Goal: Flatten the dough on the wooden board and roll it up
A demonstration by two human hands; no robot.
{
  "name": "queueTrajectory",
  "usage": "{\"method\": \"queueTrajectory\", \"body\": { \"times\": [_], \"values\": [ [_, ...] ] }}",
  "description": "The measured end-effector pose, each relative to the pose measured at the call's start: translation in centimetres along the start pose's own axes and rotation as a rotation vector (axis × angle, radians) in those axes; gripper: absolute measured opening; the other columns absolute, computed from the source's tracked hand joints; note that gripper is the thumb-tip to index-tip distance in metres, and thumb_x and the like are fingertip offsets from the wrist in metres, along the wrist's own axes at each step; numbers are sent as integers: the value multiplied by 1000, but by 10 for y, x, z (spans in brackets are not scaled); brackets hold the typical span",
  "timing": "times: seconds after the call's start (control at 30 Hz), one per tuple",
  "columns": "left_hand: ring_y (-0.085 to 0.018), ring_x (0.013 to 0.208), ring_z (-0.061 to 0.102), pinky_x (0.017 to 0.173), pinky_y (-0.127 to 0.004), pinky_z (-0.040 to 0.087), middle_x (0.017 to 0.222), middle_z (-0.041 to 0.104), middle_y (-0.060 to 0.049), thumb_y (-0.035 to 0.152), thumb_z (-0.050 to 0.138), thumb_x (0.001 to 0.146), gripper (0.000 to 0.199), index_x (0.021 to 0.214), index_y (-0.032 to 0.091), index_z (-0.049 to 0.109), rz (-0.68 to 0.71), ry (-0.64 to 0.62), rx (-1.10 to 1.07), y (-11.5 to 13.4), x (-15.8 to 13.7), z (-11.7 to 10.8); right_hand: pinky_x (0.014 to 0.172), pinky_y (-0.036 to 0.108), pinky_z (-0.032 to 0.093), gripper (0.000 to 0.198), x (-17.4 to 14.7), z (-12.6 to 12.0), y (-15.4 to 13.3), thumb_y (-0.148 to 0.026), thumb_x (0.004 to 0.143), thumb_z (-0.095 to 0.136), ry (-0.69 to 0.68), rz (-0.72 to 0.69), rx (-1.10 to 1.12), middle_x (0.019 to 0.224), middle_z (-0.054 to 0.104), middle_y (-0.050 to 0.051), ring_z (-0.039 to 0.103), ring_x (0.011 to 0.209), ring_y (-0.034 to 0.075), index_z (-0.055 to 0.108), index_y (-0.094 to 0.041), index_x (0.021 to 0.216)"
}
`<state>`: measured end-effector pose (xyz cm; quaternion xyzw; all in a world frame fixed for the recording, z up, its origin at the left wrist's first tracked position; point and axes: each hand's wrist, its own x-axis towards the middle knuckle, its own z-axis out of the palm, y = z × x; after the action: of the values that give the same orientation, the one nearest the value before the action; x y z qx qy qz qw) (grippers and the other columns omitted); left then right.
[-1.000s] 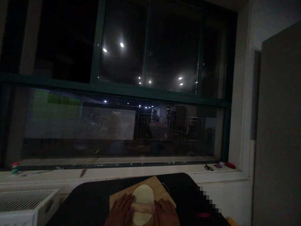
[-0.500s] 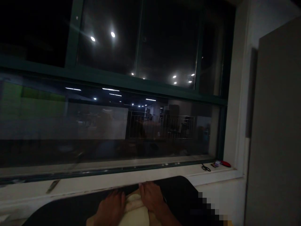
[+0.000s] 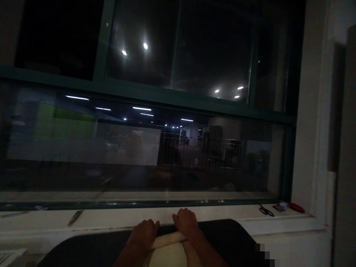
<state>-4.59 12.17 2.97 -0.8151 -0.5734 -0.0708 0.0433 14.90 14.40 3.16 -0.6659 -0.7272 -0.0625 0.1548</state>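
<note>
My left hand (image 3: 146,234) is closed, its fingers curled under at the far edge of a black rounded tabletop (image 3: 222,241). Closed as well, my right hand (image 3: 185,221) is a little farther forward, over the same edge near the windowsill. What the fingertips grip is hidden. Between and below the wrists lies a tan, soft-looking piece (image 3: 168,240) with a folded band across its top. A smooth cream panel (image 3: 168,256) shows below that band. The picture is dark, so its exact kind cannot be made out.
Beyond the tabletop runs a white windowsill (image 3: 111,218) under a large dark window with a green frame (image 3: 128,91). Black-handled scissors (image 3: 266,210), a small packet (image 3: 281,206) and a red object (image 3: 296,207) lie at its right. A pale panel (image 3: 346,155) stands far right.
Both hands have shifted forward, from lying over the tan piece to the tabletop's far edge, with fingers more curled. The view has turned slightly left.
</note>
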Motion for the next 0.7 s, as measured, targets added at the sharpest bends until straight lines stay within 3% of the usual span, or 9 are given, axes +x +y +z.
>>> {"method": "queueTrajectory", "body": {
  "times": [0.13,0.23,0.37,0.5,0.6,0.7],
  "values": [
    [-27,96,69,80,-41,52,103,73,-15,25,22,94,48,112,15,66,-65,61,-52,10,-15,2,86,41,49,33,-27,-1,1,-25,93,41,42,13,-32,112,69,14,62,109,28,71,-20,105],
    [-27,109,64,89,-44,49,122,67,-15,26,23,94,49,126,17,59,-91,130,-82,23,-39,-1,92,42,47,37,-60,-9,-2,-25,94,38,57,40,-40,125,64,14,57,118,28,68,-19,116],
    [-28,137,41,112,-54,30,150,46,-11,32,21,96,54,144,18,42,-80,166,-108,39,-85,-9,105,43,39,46,-118,-23,-10,-27,98,29,73,67,-55,140,53,14,48,130,27,58,-14,132],
    [-24,145,28,121,-52,15,156,35,-2,39,20,98,55,148,22,36,1,148,-138,44,-139,-15,112,40,31,48,-182,-35,-16,-28,100,28,101,22,-13,146,47,12,39,137,25,50,-13,140],
    [-23,146,23,121,-50,17,157,31,0,41,18,99,55,149,23,33,50,133,-172,43,-174,-17,111,38,33,47,-224,-52,-22,-21,99,28,147,-16,35,143,51,11,44,133,24,50,-13,140],
    [-23,146,22,120,-49,21,157,32,1,41,22,99,53,149,27,34,76,130,-189,39,-200,-19,103,35,41,44,-251,-69,-31,-16,96,31,171,-29,82,126,65,10,57,119,22,61,-17,128]
  ]
}}
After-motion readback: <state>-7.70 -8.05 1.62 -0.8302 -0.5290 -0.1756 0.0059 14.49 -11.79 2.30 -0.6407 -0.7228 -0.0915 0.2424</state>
